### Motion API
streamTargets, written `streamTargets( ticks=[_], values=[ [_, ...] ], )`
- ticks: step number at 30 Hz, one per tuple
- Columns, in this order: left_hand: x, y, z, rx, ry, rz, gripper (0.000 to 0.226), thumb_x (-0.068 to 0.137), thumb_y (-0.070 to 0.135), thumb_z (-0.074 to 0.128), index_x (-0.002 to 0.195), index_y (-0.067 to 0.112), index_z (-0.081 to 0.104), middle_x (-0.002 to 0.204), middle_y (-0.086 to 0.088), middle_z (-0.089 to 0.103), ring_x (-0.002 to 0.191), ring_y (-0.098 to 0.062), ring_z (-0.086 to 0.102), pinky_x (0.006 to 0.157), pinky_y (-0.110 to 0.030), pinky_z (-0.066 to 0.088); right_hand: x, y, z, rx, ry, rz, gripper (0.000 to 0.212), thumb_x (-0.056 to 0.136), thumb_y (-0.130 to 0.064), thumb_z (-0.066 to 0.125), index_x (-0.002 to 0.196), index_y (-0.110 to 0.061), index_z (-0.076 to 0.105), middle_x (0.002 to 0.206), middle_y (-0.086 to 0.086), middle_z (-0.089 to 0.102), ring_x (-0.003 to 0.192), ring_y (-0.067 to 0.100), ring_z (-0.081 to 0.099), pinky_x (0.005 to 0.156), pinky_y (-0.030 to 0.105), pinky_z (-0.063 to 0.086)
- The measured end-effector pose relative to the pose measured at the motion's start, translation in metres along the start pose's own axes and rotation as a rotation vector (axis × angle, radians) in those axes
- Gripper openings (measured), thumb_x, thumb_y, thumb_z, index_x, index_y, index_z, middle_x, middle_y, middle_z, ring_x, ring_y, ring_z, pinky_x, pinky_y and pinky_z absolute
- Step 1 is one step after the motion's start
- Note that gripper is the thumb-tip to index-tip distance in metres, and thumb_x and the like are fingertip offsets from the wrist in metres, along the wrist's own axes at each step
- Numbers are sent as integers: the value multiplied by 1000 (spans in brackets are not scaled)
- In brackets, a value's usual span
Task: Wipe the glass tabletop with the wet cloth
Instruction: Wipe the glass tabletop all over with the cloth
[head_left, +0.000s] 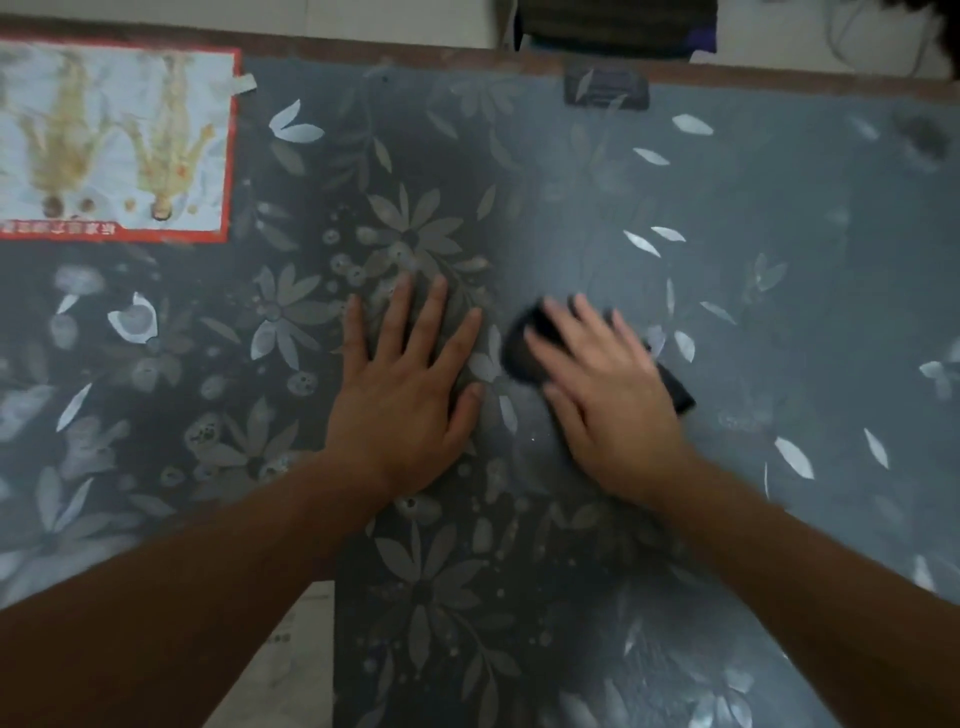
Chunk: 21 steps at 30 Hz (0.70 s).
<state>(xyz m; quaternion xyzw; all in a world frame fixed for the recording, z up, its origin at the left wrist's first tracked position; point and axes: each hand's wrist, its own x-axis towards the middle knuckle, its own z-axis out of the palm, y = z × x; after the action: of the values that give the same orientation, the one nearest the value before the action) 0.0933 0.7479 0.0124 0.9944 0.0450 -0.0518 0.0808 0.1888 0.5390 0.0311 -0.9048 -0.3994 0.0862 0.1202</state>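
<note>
The glass tabletop (753, 218) lies over a dark sheet printed with pale flowers and leaves and fills most of the view. My left hand (410, 384) rests flat on the glass near the middle, fingers straight and spread. Just to its right, my right hand (608, 389) presses flat on a dark cloth (524, 348). The cloth shows beyond the fingertips and again at the hand's right side. The right hand is motion-blurred. Most of the cloth is hidden under the palm.
A red-bordered picture (114, 140) lies under the glass at the far left. A small dark object (605, 91) sits at the far edge by the brown table rim (363, 54). Pale floor (291, 654) shows at the near left. Dark cloth-like items (618, 23) lie beyond the table.
</note>
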Motion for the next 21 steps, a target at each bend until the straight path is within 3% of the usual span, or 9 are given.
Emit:
streamTargets(
  ticks=[3, 8, 9, 13, 15, 19, 21],
  values=[
    [0, 1, -1, 3, 0, -2, 67, 102, 55, 24, 163, 26, 22, 173, -10, 10, 159, -34, -2, 122, -68, 3, -2, 16, -8, -13, -71, -96, 47, 101, -27, 43, 148, -20, 48, 163, 4, 32, 152, 29, 23, 123, 51, 16],
    [2, -2, 2, 3, 30, 8, 67, 102, 55, 28, 162, 26, 24, 172, -11, 13, 160, -35, 1, 122, -69, 5, 136, 34, -19, 11, 83, 275, 49, 105, -30, 36, 154, -26, 35, 166, 3, 22, 154, 28, 12, 125, 45, 4],
    [2, -2, 3, 4, 31, 6, 67, 102, 54, 29, 162, 26, 25, 172, -11, 13, 160, -35, 1, 122, -69, 6, 142, 29, -15, 16, 89, 282, 50, 105, -31, 35, 154, -26, 35, 166, 2, 22, 154, 27, 12, 125, 45, 4],
    [2, -2, 3, 5, 32, 13, 67, 100, 53, 32, 161, 25, 29, 172, -12, 14, 159, -35, 1, 121, -70, 8, 73, 8, -2, -21, 9, -83, 49, 103, -29, 39, 151, -21, 42, 164, 5, 29, 153, 29, 20, 124, 49, 13],
    [0, -3, 3, 2, 39, 13, 67, 100, 53, 33, 161, 24, 29, 172, -13, 15, 159, -36, 2, 120, -70, 8, 74, 18, -7, -19, -38, -131, 49, 103, -27, 42, 152, -21, 42, 164, 5, 29, 153, 29, 20, 125, 49, 13],
    [3, -4, 6, -4, 72, 22, 66, 101, 53, 32, 161, 25, 27, 171, -13, 16, 159, -35, 3, 121, -70, 9, 179, 36, -22, -5, 37, 133, 51, 105, -28, 38, 156, -26, 31, 167, 2, 19, 155, 29, 11, 125, 45, 5],
    [4, -4, 7, -7, 83, 18, 66, 101, 53, 33, 161, 25, 27, 171, -12, 17, 159, -35, 4, 121, -70, 9, 199, 30, -22, 4, 53, 180, 50, 106, -30, 34, 156, -27, 30, 167, 1, 19, 155, 28, 10, 125, 44, 3]
  ],
)
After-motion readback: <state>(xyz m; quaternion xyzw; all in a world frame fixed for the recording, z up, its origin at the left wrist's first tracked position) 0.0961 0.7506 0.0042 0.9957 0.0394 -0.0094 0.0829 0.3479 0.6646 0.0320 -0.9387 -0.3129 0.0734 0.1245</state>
